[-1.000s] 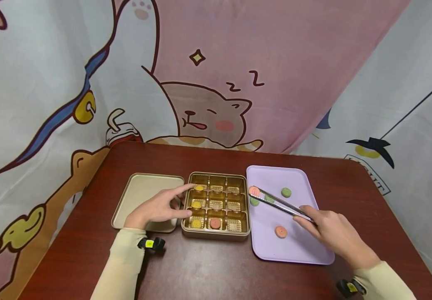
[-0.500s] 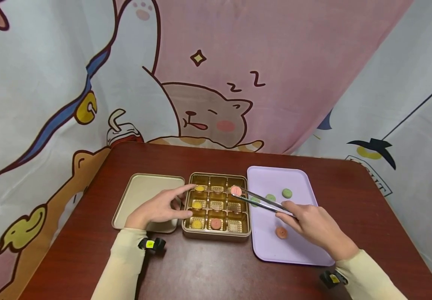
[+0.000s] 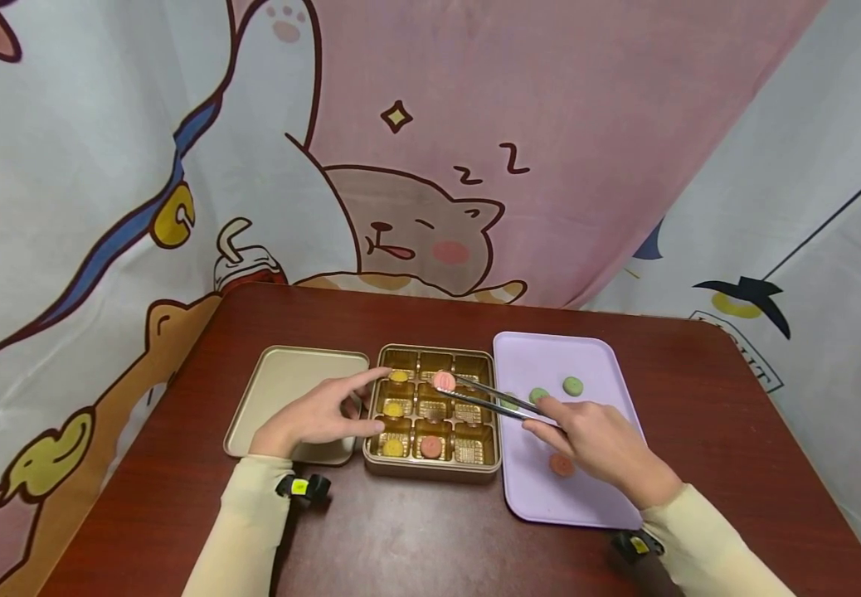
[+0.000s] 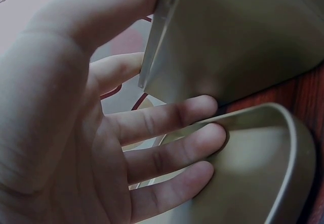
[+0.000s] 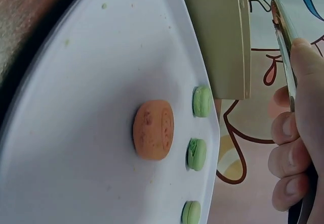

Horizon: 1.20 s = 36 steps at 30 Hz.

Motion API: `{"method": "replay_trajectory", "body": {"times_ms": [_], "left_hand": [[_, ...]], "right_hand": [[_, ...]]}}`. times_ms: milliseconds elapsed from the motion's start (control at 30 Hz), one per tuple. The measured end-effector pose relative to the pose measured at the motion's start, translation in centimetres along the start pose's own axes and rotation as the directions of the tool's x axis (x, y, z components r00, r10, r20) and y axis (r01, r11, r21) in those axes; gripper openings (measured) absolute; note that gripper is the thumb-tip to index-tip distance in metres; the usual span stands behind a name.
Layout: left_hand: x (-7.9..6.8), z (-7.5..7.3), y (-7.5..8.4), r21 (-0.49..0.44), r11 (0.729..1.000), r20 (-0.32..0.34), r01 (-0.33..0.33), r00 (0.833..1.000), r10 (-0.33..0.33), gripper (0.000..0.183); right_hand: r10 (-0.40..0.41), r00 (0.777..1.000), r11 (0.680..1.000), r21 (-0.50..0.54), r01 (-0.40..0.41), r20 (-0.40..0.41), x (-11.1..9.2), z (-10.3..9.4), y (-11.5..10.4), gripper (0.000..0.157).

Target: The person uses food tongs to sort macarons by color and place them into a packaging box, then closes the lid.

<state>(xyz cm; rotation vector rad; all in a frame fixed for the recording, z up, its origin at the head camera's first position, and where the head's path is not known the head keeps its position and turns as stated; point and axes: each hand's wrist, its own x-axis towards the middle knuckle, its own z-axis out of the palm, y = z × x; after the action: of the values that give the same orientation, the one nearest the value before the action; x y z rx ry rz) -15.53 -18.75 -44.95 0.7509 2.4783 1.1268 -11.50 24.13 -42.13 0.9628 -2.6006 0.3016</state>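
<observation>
Pink macaron (image 3: 444,381): head view, clamped in the tips of the tongs (image 3: 493,404), over the middle column of the gold box (image 3: 430,469); height above it unclear. Right hand (image 3: 605,444) pinches the tongs, fingers curled round the arms. Left hand (image 3: 318,414) has thumb and index finger spread wide, tips at the box's near edge. Yellow macarons (image 3: 394,410) sit in compartments just beyond those tips. Lid (image 3: 289,377) lies beneath the left palm; purple tray (image 3: 550,502) beneath the right fingers. Dark red table (image 3: 415,547) under everything, cartoon curtain (image 3: 587,124) behind.

Left wrist view: thumb and index finger against the box side, other three fingers extended, apart, over the lid; contact with the lid unclear.

Right wrist view: fingers closed round the tongs; orange macaron (image 5: 153,130) and three green macarons (image 5: 196,154) on the tray, apart from the fingers.
</observation>
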Motion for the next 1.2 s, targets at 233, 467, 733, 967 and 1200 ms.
{"method": "replay_trajectory", "body": {"times_ms": [233,467,733,967,1200], "left_hand": [[-0.04,0.01,0.11,-0.015,1.000,-0.001,-0.010,1.000,0.010,0.087],[-0.10,-0.02,0.22,-0.016,1.000,0.002,0.004,1.000,-0.004,0.086],[-0.09,-0.03,0.20,-0.011,1.000,0.005,0.006,1.000,-0.006,0.088],[0.01,-0.06,0.21,0.003,1.000,-0.001,0.006,1.000,-0.006,0.088],[-0.05,-0.10,0.25,0.001,1.000,0.000,-0.003,1.000,0.003,0.088]], "right_hand": [[-0.002,1.000,1.000,0.001,0.002,0.023,0.38,0.10,-0.29,0.028],[0.010,0.999,1.000,0.017,-0.010,0.043,0.47,0.22,-0.38,0.029],[0.011,0.998,0.999,0.038,-0.014,0.059,0.46,0.39,-0.43,0.028],[0.021,0.997,0.999,0.038,-0.024,0.071,0.48,0.44,-0.48,0.028],[0.051,0.992,0.997,0.048,-0.056,0.113,0.53,0.25,-0.55,0.028]]}}
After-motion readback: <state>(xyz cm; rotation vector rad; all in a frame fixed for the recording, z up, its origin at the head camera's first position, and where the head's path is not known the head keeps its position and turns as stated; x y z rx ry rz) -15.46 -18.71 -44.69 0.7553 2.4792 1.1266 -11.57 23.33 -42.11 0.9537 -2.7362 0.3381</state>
